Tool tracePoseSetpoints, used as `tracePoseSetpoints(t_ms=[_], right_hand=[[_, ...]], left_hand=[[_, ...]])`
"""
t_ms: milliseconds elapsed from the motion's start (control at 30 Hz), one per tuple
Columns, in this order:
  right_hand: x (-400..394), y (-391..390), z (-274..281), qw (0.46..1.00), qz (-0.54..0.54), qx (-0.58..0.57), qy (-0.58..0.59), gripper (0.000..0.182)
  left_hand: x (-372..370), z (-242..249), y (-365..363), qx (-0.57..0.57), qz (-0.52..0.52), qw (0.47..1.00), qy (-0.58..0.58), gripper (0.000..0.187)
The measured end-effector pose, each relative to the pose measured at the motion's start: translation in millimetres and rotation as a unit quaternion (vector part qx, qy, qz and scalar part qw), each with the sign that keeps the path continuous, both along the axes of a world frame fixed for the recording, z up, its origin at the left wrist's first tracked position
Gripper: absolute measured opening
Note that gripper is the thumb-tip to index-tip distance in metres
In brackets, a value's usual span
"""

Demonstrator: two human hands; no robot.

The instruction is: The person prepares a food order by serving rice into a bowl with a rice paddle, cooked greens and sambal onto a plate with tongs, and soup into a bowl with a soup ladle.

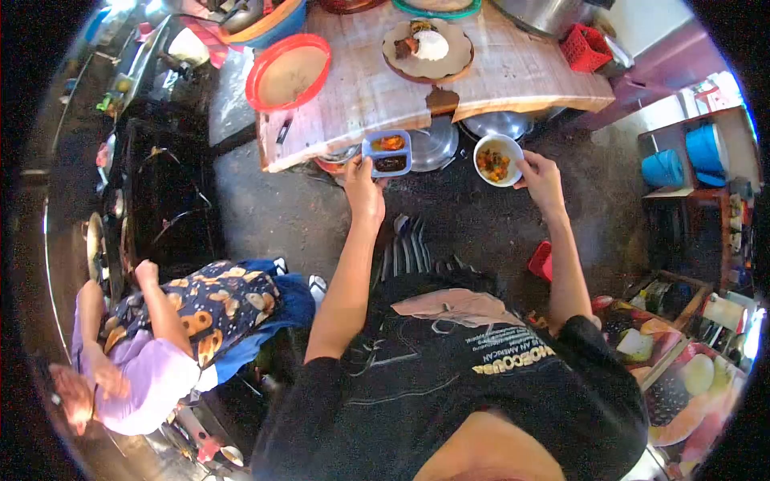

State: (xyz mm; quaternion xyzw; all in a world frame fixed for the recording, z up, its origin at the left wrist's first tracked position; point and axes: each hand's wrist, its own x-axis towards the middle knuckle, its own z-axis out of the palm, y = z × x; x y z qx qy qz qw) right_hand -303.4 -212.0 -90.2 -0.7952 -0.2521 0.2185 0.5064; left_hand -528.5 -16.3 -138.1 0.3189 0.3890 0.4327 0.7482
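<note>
My left hand [362,186] is closed on the near edge of a small blue divided dish [387,154], which has orange food in one compartment and dark food in the other. On the right, my right hand [543,181] grips the rim of a white bowl [498,160] holding orange and green pieces of food. Both dishes are held up in front of the table's near edge, apart from each other. Beyond them, a round plate [458,66] with a white mound and brown food rests on the wooden table [361,96].
A red-rimmed basin [325,66] and a red basket [584,50] stand on the table. Metal pots [435,146] are below it. Another person [152,361] in a patterned apron is at the left. Blue buckets [662,169] sit on a shelf at the right.
</note>
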Motion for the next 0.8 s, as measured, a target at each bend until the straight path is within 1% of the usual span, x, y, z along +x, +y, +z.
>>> tracePoseSetpoints(t_ms=[100, 133, 200, 233, 300, 400, 433, 500, 600, 667, 700, 767, 800], right_hand=[[19.9, 18.8, 9.5, 0.995, 0.013, -0.079, -0.060, 0.022], [27.7, 27.0, 6.5, 0.996, -0.006, -0.070, -0.046, 0.021], [43.1, 38.0, -1.5, 0.997, -0.047, -0.057, -0.017, 0.021], [50.3, 40.5, -8.4, 0.997, -0.041, -0.054, -0.028, 0.021], [66.1, 45.3, -21.6, 0.997, -0.029, -0.044, -0.053, 0.021], [91.2, 58.8, -27.8, 0.997, -0.031, -0.061, -0.042, 0.021], [100.2, 67.3, -25.6, 0.998, -0.029, -0.059, -0.017, 0.021], [117.1, 81.5, -14.6, 0.998, -0.022, -0.057, 0.032, 0.021], [163.0, 94.9, -32.4, 0.995, 0.031, -0.083, -0.041, 0.020], [195.1, 106.5, -28.2, 0.985, 0.088, -0.141, -0.056, 0.022], [207.8, 112.5, -23.9, 0.976, 0.121, -0.171, -0.062, 0.023], [224.8, 125.4, -8.7, 0.968, 0.158, -0.167, -0.096, 0.031], [229.2, 132.4, 0.7, 0.963, 0.187, -0.159, -0.113, 0.036]], left_hand=[[51.8, -17.2, 45.4, 0.010, -0.027, 0.995, 0.090, 0.011], [72.0, -24.7, 61.1, 0.004, -0.021, 0.993, 0.116, 0.009], [113.7, -66.1, 98.0, 0.015, -0.018, 0.994, 0.108, 0.009], [129.0, -82.9, 110.6, 0.021, -0.016, 0.994, 0.106, 0.009], [161.5, -89.0, 125.7, 0.032, -0.004, 0.988, 0.149, 0.011], [206.5, -84.1, 127.0, 0.032, 0.031, 0.979, 0.196, 0.012], [221.7, -80.1, 130.2, 0.035, 0.049, 0.976, 0.208, 0.013], [245.8, -96.1, 137.8, 0.045, 0.086, 0.973, 0.211, 0.014], [273.4, -120.5, 142.7, 0.064, 0.148, 0.957, 0.241, 0.015], [287.4, -136.5, 142.1, 0.078, 0.195, 0.938, 0.275, 0.016], [291.5, -132.8, 137.1, 0.068, 0.200, 0.926, 0.314, 0.016], [292.7, -120.9, 129.3, 0.050, 0.223, 0.892, 0.389, 0.015], [289.4, -112.8, 123.9, 0.022, 0.181, 0.907, 0.379, 0.016]])
